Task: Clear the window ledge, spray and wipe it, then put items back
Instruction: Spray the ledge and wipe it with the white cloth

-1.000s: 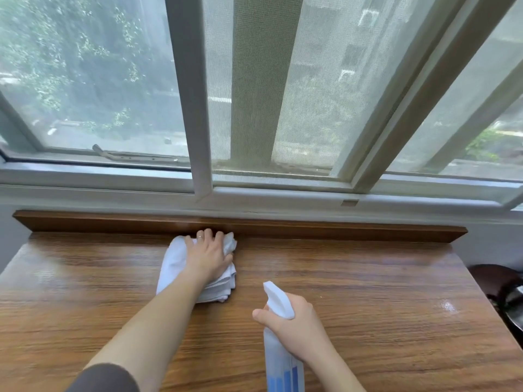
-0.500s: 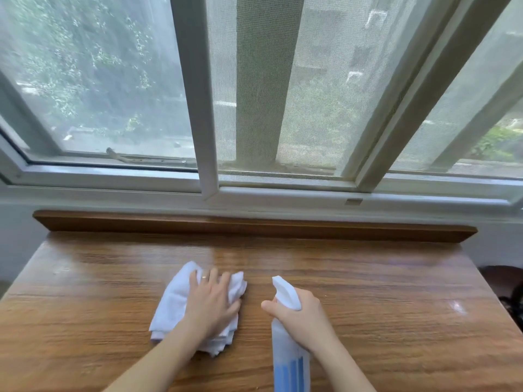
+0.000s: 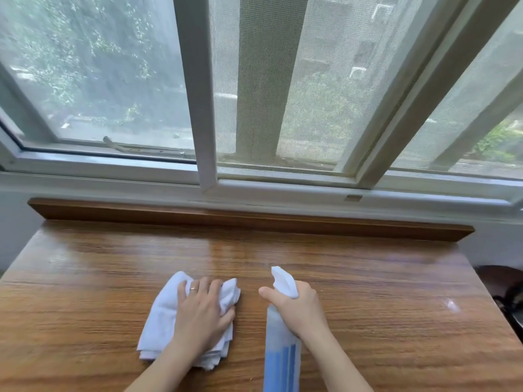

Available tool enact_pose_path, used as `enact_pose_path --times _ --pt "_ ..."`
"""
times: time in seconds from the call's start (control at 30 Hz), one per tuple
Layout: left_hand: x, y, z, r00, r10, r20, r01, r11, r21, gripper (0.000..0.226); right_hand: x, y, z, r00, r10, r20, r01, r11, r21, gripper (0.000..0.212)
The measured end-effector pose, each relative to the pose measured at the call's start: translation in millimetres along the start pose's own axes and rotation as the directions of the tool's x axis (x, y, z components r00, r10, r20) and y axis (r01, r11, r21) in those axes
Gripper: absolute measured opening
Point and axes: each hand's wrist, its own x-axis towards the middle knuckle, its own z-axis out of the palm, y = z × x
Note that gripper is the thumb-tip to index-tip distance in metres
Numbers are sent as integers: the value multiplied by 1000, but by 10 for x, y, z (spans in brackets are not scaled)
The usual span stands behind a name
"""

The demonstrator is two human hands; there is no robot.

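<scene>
The left hand (image 3: 201, 312) lies flat on a folded white cloth (image 3: 167, 312), with the fingers spread over the top and the thumb tucked round the cloth's right edge. A thin ring sits on one finger. The right hand (image 3: 300, 309) is wrapped round the neck of a see-through plastic spray bottle with a white top (image 3: 281, 349), and the thumb sticks out to the left.

The cloth is soft and thick, folded into layers that show at its near edge. It sits on the near middle of the brown wooden ledge (image 3: 382, 321). The bottle is just right of the cloth, not touching it. Its white nozzle points to the far side, and blue stripes show on its lower part near the bottom of the view.

The ledge is wide and shiny, with dark wood lines running left to right. A bright wet-looking spot glints near its right edge. A low brown wooden strip (image 3: 249, 219) runs along the far side.

Past the strip is a big window with white frames (image 3: 198, 89). A grey mesh screen (image 3: 325, 80) covers the middle part. Green trees show through the glass on the left. Something dark and round (image 3: 501, 278) sits low on the right, beside the ledge; I cannot tell what it is.
</scene>
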Motion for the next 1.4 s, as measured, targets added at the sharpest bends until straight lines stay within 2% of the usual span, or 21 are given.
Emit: enact_pose_path --times 0.3,0.43,0.53,0.77,0.97,1.1,1.3,1.4 --pt "-77 -111 34 995 -76 63 72 995 69 73 -40 -16 -73 999 33 31 -32 999 -31 45" --pt "41 -17 67 994 -83 69 75 990 121 54 -33 -10 -167 998 33 50 -32 999 -9 50" --pt "262 62 141 997 -53 63 43 988 147 47 -16 16 -221 999 26 42 -26 1000 -9 43" --pt "1038 264 234 996 -52 78 38 984 175 49 39 50 -285 999 13 47 -13 1000 -13 49" --pt "1457 399 253 991 -93 99 76 983 165 49 74 88 -355 999 -9 32 9 1000 14 68" --pt "1417 434 221 989 -119 84 106 984 147 48 76 87 -398 1000 -7 21 6 1000 30 68" --pt "956 460 196 999 20 47 -27 987 156 45 96 107 -424 999 -11 43 10 1000 28 51" --pt "623 499 215 999 54 7 -54 987 152 42 100 113 -415 999 -19 38 17 999 43 69"
